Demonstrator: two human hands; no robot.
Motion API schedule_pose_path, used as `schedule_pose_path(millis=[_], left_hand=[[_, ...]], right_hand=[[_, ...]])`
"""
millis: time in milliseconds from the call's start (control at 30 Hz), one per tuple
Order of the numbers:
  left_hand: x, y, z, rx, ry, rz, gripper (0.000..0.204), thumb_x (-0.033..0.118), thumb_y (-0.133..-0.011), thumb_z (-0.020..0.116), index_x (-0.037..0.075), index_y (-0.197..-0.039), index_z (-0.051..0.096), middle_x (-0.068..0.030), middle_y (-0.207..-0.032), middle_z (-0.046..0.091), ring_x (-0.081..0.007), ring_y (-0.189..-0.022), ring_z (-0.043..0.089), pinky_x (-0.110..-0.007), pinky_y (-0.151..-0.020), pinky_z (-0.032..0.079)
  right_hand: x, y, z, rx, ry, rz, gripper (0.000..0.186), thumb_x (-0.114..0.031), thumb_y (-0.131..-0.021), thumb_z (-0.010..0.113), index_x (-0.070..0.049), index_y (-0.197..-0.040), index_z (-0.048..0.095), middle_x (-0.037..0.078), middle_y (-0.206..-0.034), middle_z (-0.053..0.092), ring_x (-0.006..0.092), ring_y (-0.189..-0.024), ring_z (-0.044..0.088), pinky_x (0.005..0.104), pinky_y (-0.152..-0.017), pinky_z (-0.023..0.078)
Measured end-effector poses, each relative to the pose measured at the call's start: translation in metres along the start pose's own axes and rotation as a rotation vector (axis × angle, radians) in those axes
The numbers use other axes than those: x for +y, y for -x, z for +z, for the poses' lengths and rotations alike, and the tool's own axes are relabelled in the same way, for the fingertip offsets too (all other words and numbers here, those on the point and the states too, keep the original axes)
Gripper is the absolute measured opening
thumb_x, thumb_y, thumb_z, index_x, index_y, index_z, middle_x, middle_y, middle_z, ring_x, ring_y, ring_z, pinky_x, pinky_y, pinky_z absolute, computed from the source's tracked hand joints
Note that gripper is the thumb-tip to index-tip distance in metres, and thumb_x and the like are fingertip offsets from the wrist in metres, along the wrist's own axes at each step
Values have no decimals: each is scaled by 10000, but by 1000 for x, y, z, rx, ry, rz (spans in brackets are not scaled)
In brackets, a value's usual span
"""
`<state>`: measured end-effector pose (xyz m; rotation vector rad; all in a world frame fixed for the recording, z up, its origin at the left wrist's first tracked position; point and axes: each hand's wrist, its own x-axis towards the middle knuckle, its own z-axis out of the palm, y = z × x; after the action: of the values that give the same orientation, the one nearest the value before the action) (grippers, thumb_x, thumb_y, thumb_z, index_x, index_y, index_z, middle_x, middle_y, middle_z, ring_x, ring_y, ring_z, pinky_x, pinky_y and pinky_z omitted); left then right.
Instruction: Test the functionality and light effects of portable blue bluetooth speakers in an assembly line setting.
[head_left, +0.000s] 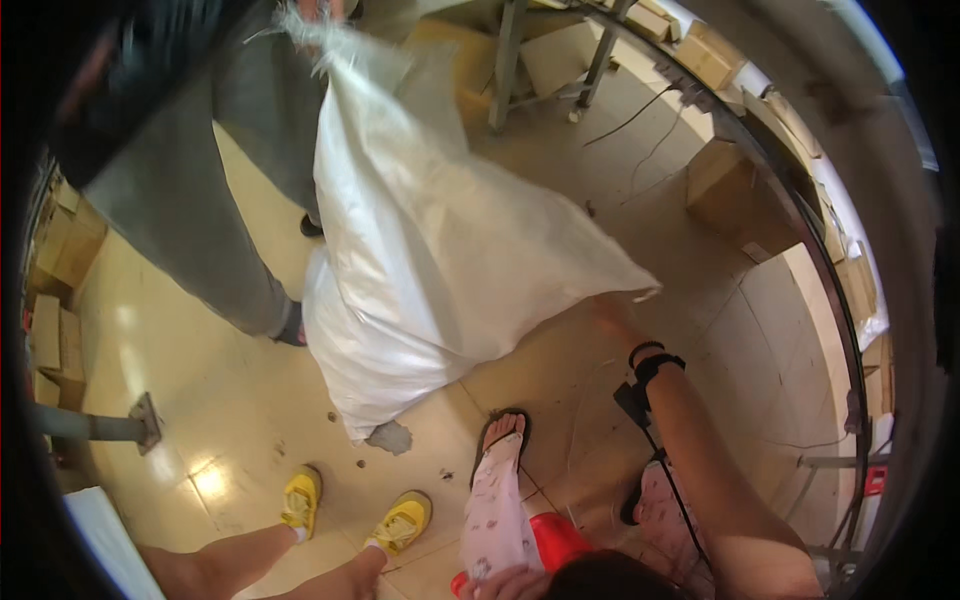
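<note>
A large white woven sack (440, 230) hangs slanting in front of me, its lower end near the tiled floor. Another person's hand (318, 10) is at the gathered, frayed top. My right hand (608, 312) reaches to the sack's edge at the right, close to its pointed corner. The sack covers its fingers, so their grip is hidden. Black bands and a small black device (632, 400) with a cord sit on my right wrist. At the lower edge my left hand (508, 582) lies on my pink patterned trouser leg, fingers laid out, partly cut off.
A person in grey trousers (170, 230) stands at the far left. Beside me are another person's legs in yellow shoes (402, 522). Cardboard boxes (735, 195) stand at the right, near a curved dark rail (800, 215). A metal stand (508, 65) is at the back.
</note>
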<state>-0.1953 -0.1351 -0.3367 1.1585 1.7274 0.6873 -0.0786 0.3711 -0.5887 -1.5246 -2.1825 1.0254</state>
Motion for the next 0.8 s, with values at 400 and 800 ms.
schedule_pose_path(millis=[400, 800], left_hand=[[-85, -89, 19, 44, 156, -286, 494, 399, -943, 553, 25, -1265, 580, -192, -1325, 543, -374, -1193, 519, -514, -1021, 369], [-95, -127, 6, 36, 181, -300, 476, 391, -942, 555, 36, -1257, 592, -183, -1301, 564, -369, -1170, 534, -503, -1003, 386]], right_hand=[[52, -108, 63, -17, 615, -42, 295, -160, -824, 650, -58, -1098, 609, 136, -1053, 609, 288, -974, 569, 411, -833, 457], [53, -58, 85, 227, 637, -459, 396, -137, -812, 654, -59, -1191, 569, 184, -1187, 576, 375, -1128, 532, 468, -959, 426]])
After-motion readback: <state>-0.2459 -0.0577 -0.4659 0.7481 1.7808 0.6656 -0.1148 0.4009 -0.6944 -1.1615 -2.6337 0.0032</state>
